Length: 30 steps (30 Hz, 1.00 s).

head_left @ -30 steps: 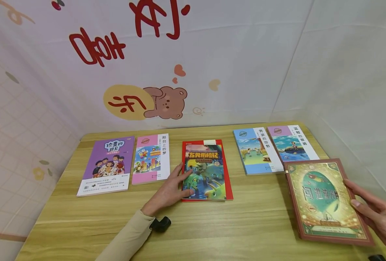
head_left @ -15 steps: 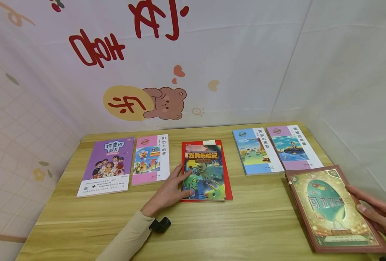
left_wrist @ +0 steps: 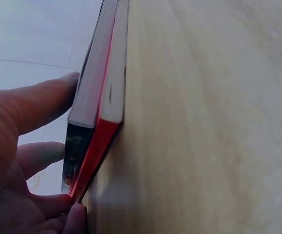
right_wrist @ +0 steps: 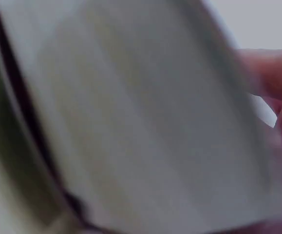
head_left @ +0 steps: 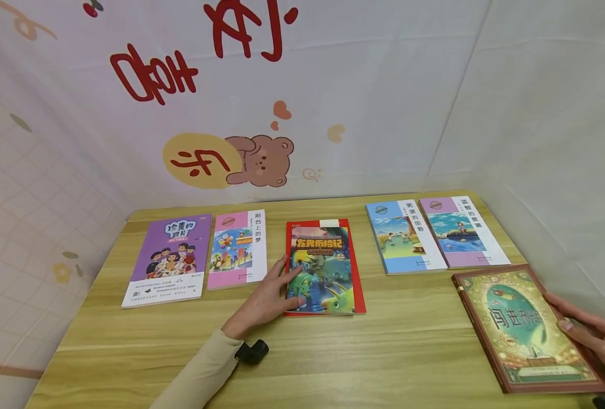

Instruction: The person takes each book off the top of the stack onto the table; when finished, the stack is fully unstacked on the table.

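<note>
In the head view my left hand [head_left: 263,298] rests on a dinosaur comic book [head_left: 322,270], thumb and a fingertip on its cover. That comic lies on a slightly larger red book [head_left: 358,301]. The left wrist view shows fingers at the spines of both, the red book [left_wrist: 98,151] below and the dark-spined comic [left_wrist: 77,141] above. At the far right, my right hand [head_left: 596,335] grips the right edge of a thick hardcover [head_left: 517,318] with a gold and green cover. Its page block [right_wrist: 141,126] fills the right wrist view, blurred, with fingers [right_wrist: 272,73] beside it.
A purple book [head_left: 171,258] and a pink book [head_left: 238,247] lie on the left of the wooden table [head_left: 384,352]. A blue book [head_left: 404,236] and a lilac book [head_left: 460,230] lie at the back right, just beyond the hardcover. White walls enclose the table.
The right hand has moved the hardcover to the right and nearer to me, off the lower edge of the lilac book in view. The left hand has stayed in place.
</note>
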### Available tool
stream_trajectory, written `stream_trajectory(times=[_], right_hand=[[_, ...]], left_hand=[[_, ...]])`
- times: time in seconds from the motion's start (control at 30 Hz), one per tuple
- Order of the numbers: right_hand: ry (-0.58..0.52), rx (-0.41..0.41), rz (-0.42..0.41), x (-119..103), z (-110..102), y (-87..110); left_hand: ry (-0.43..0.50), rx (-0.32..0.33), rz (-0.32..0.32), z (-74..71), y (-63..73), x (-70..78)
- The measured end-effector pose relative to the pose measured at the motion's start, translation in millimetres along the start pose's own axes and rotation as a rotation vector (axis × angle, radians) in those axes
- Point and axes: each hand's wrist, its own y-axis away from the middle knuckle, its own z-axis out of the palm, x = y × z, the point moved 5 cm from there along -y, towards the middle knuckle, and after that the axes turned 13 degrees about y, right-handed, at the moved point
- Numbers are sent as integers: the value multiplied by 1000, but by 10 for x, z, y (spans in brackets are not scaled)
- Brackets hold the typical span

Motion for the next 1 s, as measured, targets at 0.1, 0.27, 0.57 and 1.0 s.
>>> stream_trajectory(times=[0.1, 0.27, 0.57, 1.0], right_hand=[[99, -9, 38, -26, -41, -15], [143, 37, 84, -82, -106, -33], [313, 64, -10, -566, -266, -156], [177, 67, -38, -1455, -25, -339]], left_hand=[[8, -3, -5, 9, -9, 1], [16, -3, 5, 10, -10, 6], [26, 4, 8, 3, 1, -5], [24, -9, -6, 7, 9, -27]])
